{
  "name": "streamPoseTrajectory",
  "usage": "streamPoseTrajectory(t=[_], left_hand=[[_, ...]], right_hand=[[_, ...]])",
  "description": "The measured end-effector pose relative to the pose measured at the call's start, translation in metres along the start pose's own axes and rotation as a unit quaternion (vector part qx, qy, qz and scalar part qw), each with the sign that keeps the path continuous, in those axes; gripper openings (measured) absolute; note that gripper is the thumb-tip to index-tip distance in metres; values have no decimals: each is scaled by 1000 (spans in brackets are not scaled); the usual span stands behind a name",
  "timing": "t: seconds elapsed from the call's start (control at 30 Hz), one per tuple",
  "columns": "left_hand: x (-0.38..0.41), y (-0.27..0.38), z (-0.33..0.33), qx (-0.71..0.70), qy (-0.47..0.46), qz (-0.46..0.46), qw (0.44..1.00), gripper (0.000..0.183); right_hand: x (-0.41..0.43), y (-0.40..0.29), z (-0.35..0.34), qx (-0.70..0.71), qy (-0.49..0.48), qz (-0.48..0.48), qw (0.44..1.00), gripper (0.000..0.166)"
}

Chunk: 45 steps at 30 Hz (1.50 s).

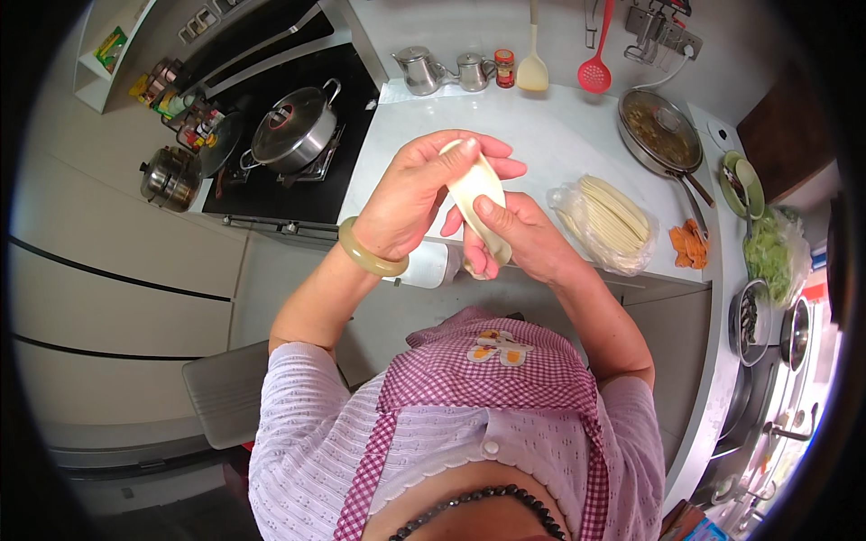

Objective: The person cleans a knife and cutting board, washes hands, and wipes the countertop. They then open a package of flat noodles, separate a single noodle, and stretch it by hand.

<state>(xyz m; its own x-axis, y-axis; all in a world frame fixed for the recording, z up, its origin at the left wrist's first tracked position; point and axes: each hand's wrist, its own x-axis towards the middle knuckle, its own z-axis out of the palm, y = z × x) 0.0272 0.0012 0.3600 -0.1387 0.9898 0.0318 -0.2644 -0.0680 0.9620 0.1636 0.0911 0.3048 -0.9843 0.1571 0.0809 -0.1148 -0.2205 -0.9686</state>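
Note:
A pale, flat dough strip [479,188] is held above the front part of the worktop, slanting down to the right. My left hand [416,186], with a jade-coloured bangle on its wrist, pinches the strip's upper end between thumb and fingers. Lower down, my right hand [528,233] grips the same strip, thumb on its face and fingers behind. The fingers hide part of its edges. To the right of my right hand, a stack of similar pale dough strips [605,216] lies in an opened clear plastic bag [632,260].
A lidded steel pot [295,128] stands on the black gas hob [270,193] at left. Metal teapots [419,71] and a red-lidded jar [504,67] line the wall. A glass-lidded pan [659,132], an orange cloth [689,245] and bagged greens [775,257] are at right.

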Motion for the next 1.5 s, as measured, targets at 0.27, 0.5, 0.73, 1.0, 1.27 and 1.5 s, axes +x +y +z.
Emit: streamPoseTrajectory(t=[0.27,0.5,0.73,1.0,1.27,1.5], left_hand=[[-1,-11,-42,-90,63,-20,994,34],[11,-20,-74,-172,70,-14,983,34],[15,-31,-91,-199,19,-27,979,41],[11,-58,-100,-196,12,-16,980,63],[-40,-143,-32,-191,44,-46,979,92],[-79,-152,31,9,45,-69,997,47]], right_hand=[[22,30,14,-33,47,72,996,42],[24,65,17,-14,116,75,990,36],[12,101,17,4,140,116,983,36],[3,85,29,39,99,122,987,36],[2,56,15,29,99,13,995,40],[-37,58,-11,-9,158,21,987,36]])
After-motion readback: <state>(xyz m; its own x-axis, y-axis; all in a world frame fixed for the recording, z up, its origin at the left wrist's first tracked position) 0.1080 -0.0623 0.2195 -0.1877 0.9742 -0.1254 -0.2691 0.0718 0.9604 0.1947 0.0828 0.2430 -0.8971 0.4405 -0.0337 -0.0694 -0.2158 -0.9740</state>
